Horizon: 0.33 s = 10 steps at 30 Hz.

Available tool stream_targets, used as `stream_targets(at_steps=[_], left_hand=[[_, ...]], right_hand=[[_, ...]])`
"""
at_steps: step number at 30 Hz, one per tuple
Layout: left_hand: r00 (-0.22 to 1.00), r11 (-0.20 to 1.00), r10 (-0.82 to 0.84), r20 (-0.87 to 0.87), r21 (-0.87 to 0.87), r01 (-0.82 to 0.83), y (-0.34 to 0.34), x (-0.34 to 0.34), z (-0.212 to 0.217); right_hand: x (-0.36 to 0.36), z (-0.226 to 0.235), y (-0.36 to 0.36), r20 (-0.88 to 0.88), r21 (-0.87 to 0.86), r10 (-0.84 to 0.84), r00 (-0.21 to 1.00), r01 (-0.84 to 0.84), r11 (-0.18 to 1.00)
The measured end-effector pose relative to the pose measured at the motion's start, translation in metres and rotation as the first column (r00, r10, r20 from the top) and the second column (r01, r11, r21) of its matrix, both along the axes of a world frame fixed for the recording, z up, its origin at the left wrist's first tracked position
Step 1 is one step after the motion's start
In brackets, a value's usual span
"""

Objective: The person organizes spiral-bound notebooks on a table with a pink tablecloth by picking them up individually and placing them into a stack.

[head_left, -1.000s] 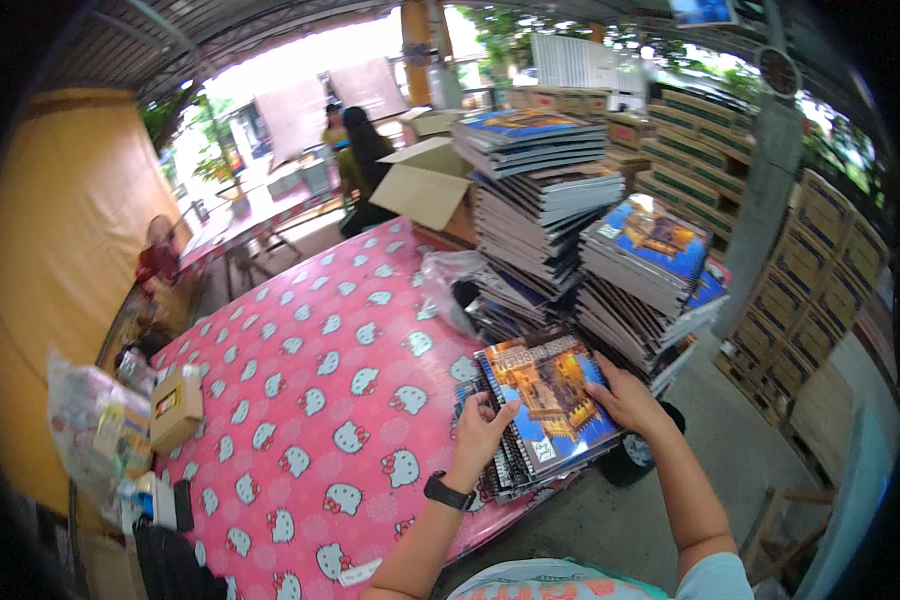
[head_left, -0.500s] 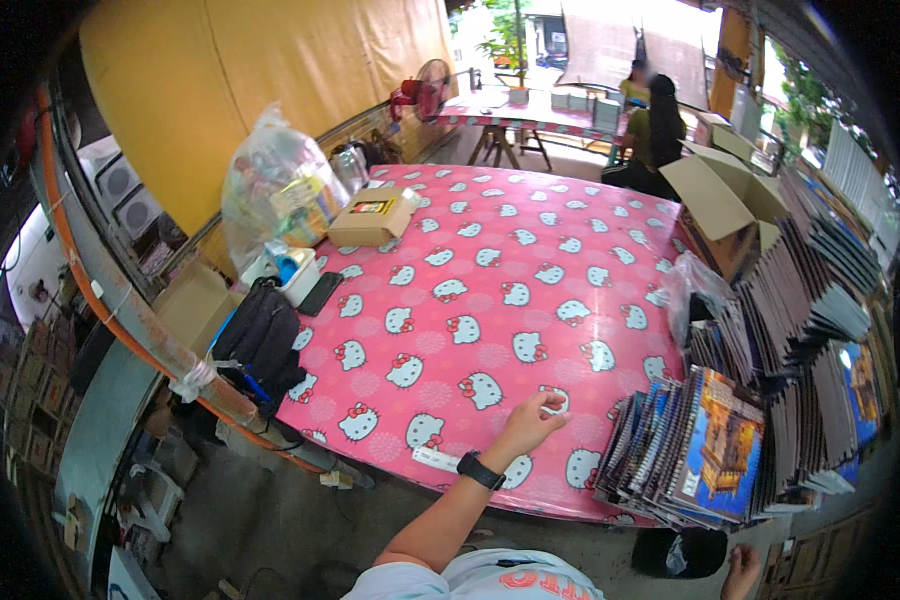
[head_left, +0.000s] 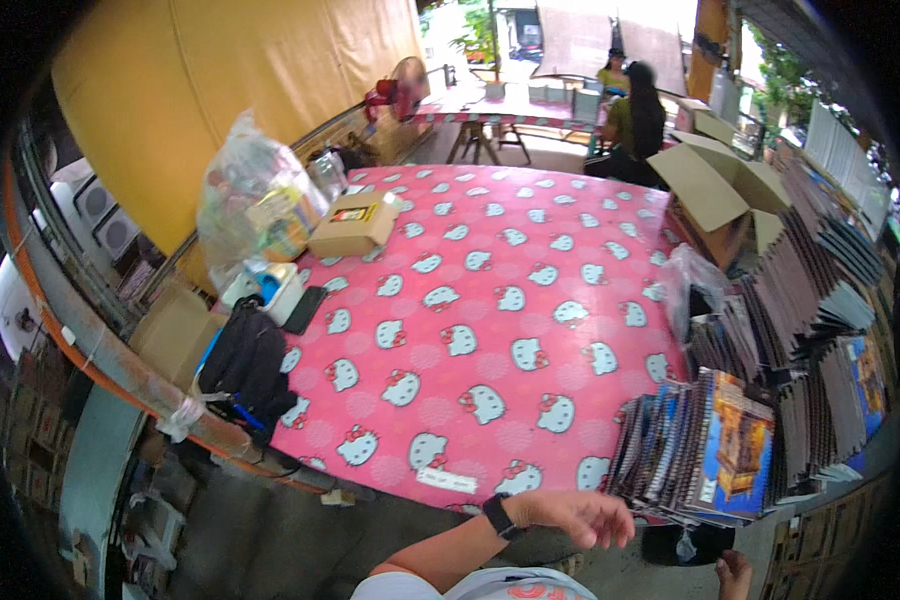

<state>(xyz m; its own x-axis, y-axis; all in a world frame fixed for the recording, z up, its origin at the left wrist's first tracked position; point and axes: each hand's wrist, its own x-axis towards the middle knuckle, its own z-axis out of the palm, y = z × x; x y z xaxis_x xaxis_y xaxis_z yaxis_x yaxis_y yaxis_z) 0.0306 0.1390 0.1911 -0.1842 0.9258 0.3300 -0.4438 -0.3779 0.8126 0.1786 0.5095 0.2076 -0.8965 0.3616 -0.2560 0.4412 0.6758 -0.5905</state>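
Note:
My left hand (head_left: 582, 517), with a dark watch (head_left: 500, 517) on its wrist, hangs over the near edge of the pink table (head_left: 510, 325). Its fingers are loosely bent and apart, and nothing shows in them. The nearest things are a row of spiral-bound notebooks (head_left: 735, 450) with blue and orange covers, just to its right. My right hand (head_left: 734, 574) is only partly in view at the lower edge, below the notebooks. Its visible fingertips are apart and hold nothing I can see. A white paper strip (head_left: 447, 481) lies near the table's front edge.
More notebooks (head_left: 800, 270) fill the right side, beside an open carton (head_left: 705, 185). At left are a black bag (head_left: 242, 360), a white bin (head_left: 282, 292), a cardboard box (head_left: 355, 223) and a stuffed plastic bag (head_left: 255, 195). Two people (head_left: 635, 120) sit at a far table.
My left hand has drawn back from above the table to its near edge, moving right toward the notebooks. My right hand stays low. The whole view has shifted slightly.

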Motion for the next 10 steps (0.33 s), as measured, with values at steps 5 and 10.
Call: stream_targets(at_steps=[5, 10], left_hand=[[0.92, 0.911, -0.335, -0.204, -0.32, 0.26, 0.081, 0.02, -0.022], [0.809, 0.448, -0.58, -0.095, -0.867, 0.218, 0.05, -0.019, -0.191]], right_hand=[[0.03, -0.001, 0.051, -0.089, -0.003, -0.285, 0.954, 0.286, 0.958], [0.042, -0.048, 0.172, -0.164, 0.034, -0.288, 0.943, 0.297, 0.954]])
